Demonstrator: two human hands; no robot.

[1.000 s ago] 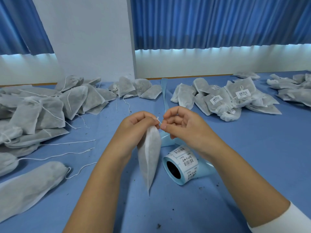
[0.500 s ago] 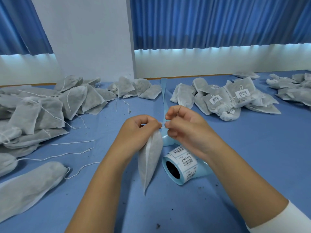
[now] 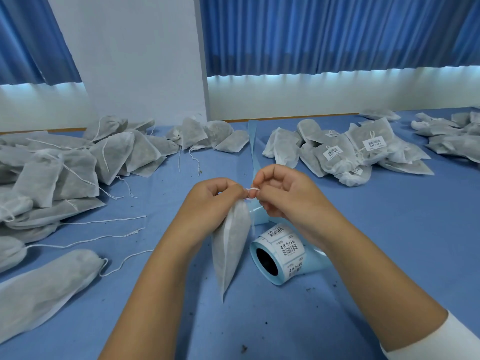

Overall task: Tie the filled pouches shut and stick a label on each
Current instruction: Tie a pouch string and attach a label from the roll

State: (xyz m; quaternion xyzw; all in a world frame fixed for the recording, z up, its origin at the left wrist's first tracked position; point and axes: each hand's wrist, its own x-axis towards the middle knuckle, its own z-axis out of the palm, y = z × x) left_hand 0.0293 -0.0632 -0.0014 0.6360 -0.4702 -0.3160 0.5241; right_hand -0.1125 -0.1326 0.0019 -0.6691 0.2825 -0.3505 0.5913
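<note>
**Figure: Knotting the drawstring of a filled pouch, head view**

On the blue table [image 3: 389, 242], far left, lies a heap of unlabelled pouches [image 3: 65, 165] with loose white drawstrings trailing toward the centre.

The left grip [image 3: 215, 196] is closed on the gathered neck of the pouch in hand [image 3: 230, 248]. That pouch hangs straight down from the fingers, and its lower corner points at the table.

The drawstring [image 3: 253, 190] lies between the two grips, just above the pouch neck. A second earlier only a short end of it showed there; now it forms a small loop. Both grips sit slightly lower in the view.

The right grip [image 3: 285, 196] pinches this loop between thumb and forefinger, with the other fingers curled.

Below the right wrist a label roll [image 3: 278, 252] lies on its side, just beside the hanging pouch. Each of its white labels bears a barcode and a line of printed characters too small to read with certainty. A pale-blue backing strip [image 3: 253, 149] runs away from the roll behind the grips.

Further right is a heap of labelled pouches [image 3: 337, 157] — the same barcode stickers are visible on at least three.
</note>
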